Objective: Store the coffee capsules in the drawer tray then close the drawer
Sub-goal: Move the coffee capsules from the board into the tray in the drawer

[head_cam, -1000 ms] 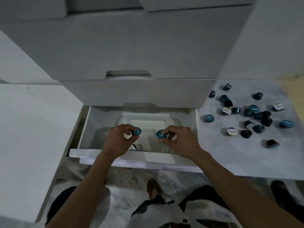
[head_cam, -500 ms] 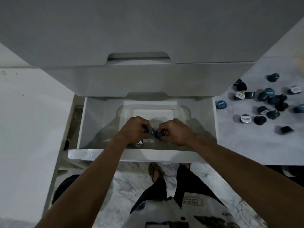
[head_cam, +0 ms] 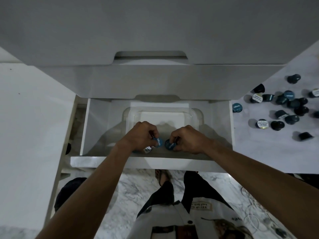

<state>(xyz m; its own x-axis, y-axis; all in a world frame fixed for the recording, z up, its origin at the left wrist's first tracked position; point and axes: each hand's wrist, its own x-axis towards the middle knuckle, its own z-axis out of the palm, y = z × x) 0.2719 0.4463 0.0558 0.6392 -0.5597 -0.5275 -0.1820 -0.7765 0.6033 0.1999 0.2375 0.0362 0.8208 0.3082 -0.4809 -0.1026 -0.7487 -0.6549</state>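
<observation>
Lower now, left hand (head_cam: 140, 135) and right hand (head_cam: 187, 139) each pinched a blue capsule (head_cam: 159, 141) over the tray (head_cam: 133, 116); many capsules (head_cam: 283, 107) waited at two o'clock.

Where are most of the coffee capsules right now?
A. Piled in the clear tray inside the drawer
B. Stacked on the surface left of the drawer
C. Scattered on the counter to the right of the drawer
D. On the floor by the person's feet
C: the loose capsules lie scattered on the counter right of the open drawer, while each hand holds only one over the clear tray.
</observation>
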